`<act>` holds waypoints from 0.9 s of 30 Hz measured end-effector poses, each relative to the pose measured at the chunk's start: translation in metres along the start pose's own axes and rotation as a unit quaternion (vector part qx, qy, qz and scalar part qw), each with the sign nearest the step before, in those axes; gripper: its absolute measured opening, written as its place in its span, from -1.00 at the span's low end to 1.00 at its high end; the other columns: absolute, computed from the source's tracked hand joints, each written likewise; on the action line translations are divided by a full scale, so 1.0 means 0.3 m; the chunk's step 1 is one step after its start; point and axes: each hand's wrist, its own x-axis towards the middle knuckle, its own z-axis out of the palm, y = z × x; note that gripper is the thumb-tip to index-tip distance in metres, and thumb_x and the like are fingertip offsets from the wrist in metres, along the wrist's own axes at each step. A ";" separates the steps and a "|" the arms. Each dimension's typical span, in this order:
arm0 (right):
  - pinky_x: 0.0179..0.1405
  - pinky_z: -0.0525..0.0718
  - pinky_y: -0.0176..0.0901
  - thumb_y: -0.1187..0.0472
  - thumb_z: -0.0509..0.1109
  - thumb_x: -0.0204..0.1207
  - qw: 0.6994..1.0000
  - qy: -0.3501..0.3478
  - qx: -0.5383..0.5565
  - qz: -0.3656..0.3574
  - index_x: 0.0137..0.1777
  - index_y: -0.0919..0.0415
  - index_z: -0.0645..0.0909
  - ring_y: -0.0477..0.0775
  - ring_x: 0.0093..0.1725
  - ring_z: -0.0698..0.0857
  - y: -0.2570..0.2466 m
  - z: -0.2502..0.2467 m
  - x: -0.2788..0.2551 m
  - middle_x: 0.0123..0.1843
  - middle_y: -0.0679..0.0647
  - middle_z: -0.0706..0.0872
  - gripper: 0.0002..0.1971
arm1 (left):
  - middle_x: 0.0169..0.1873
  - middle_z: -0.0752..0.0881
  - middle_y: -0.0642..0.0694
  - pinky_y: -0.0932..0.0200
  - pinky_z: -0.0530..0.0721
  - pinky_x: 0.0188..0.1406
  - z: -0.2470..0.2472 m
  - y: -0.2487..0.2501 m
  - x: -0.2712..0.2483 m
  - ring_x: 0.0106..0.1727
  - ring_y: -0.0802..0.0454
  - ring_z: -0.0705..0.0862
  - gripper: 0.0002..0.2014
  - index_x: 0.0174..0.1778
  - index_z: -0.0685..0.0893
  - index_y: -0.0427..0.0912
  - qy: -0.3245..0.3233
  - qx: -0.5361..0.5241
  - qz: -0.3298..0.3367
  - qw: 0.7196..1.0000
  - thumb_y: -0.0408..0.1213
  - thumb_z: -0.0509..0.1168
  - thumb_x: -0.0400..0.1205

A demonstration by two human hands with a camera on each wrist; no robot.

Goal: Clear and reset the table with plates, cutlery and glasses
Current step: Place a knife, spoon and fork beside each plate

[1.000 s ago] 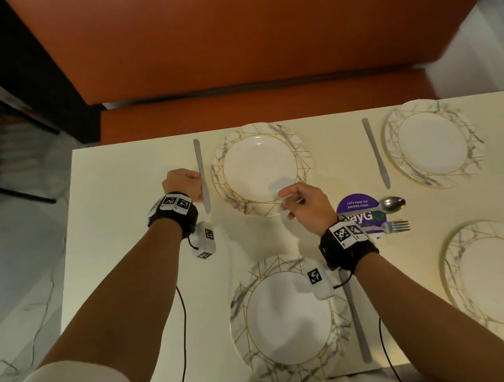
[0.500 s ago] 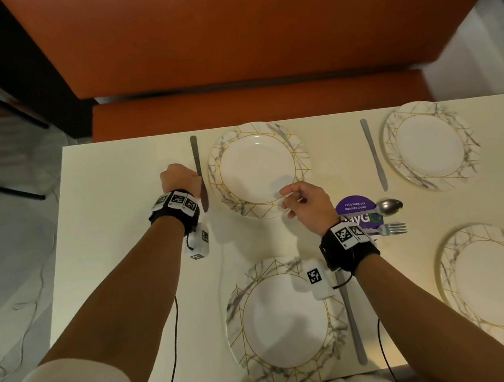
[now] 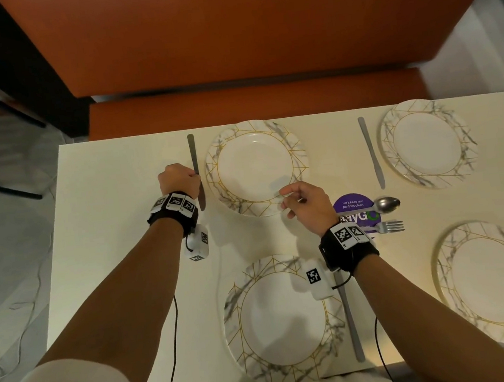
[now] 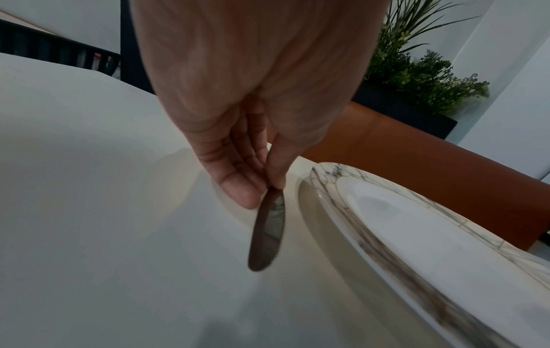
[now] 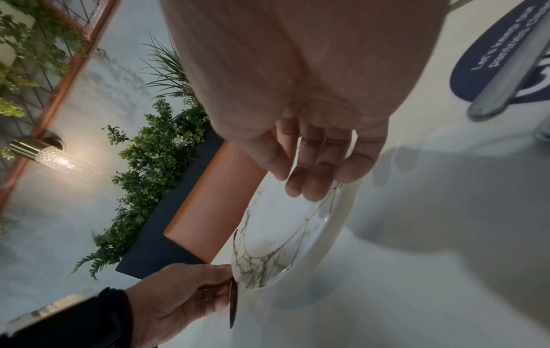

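A marbled, gold-lined plate [image 3: 256, 167] sits at the table's far side with a knife [image 3: 192, 153] lying just left of it. My left hand [image 3: 178, 180] pinches that knife [image 4: 268, 233] at its middle between thumb and fingers, with the blade end pointing toward me. My right hand [image 3: 305, 207] hovers at the plate's near rim [image 5: 285, 235] with fingers [image 5: 312, 188] loosely curled and nothing in them. In the right wrist view my left hand [image 5: 184, 296] shows beside the rim with the knife [image 5: 233, 306].
A second plate [image 3: 282, 318] lies near me with a knife [image 3: 350, 320] on its right. Two more plates [image 3: 426, 144] [image 3: 490, 281] and a knife [image 3: 371, 153] lie to the right. A spoon [image 3: 383, 205] and fork [image 3: 388, 227] rest by a purple sticker [image 3: 355, 208]. An orange bench [image 3: 253, 100] lies beyond.
The left hand keeps its pinch on the knife beside the far plate. The right hand stays at the plate's near rim. The head view has shifted slightly.
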 end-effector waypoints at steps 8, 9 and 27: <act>-0.48 0.54 -0.48 0.41 0.29 0.61 1.000 0.002 -0.005 -0.001 0.10 0.20 0.73 -0.17 -0.37 0.73 0.004 0.000 0.000 -0.17 0.19 0.84 -0.78 | 0.01 0.87 -0.19 0.03 0.82 0.13 0.013 -0.022 0.013 0.03 -0.21 0.84 -0.87 0.03 0.89 -0.22 0.008 -0.067 -0.028 0.997 -0.30 0.54 0.60; -0.48 0.54 -0.49 0.42 0.29 0.62 1.000 0.003 -0.004 0.000 0.10 0.22 0.73 -0.21 -0.39 0.73 0.004 -0.001 -0.001 -0.17 0.20 0.84 -0.78 | 0.00 0.87 -0.19 0.01 0.83 0.12 0.014 -0.023 0.013 0.01 -0.21 0.84 -0.87 0.02 0.88 -0.23 0.008 -0.074 -0.031 0.997 -0.31 0.55 0.60; -0.48 0.56 -0.48 0.38 0.31 0.63 1.000 0.003 -0.012 0.006 0.12 0.20 0.75 -0.08 -0.33 0.75 0.025 -0.002 -0.012 -0.17 0.15 0.83 -0.79 | -0.14 0.88 -0.16 -0.06 0.87 0.07 0.010 -0.036 0.007 -0.10 -0.21 0.86 -0.96 -0.10 0.88 -0.16 0.006 -0.109 -0.033 0.993 -0.32 0.56 0.56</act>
